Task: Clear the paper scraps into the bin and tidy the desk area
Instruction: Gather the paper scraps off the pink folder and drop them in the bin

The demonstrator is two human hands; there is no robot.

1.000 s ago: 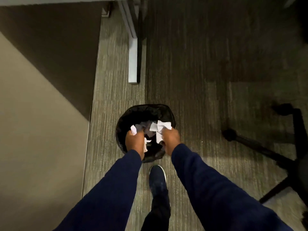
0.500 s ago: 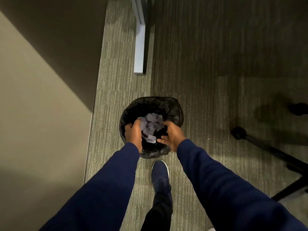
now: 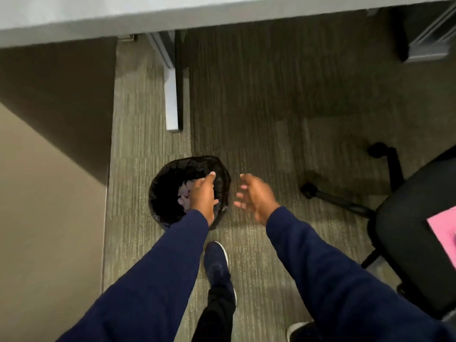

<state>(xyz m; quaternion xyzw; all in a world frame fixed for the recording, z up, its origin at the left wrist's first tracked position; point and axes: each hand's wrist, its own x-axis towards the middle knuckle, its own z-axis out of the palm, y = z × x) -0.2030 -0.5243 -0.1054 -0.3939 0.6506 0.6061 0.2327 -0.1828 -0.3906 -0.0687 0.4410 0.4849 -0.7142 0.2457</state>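
Above a round black-lined bin (image 3: 160, 191) of crumpled paper scraps (image 3: 183, 192), the left hand (image 3: 203, 197) hangs slack and empty, the right hand (image 3: 255, 197) spread empty alongside.

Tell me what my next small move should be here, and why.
Probably lift the left hand clear of the bin: the paper scraps lie inside it, both hands look empty, and the right hand hangs off to its side.
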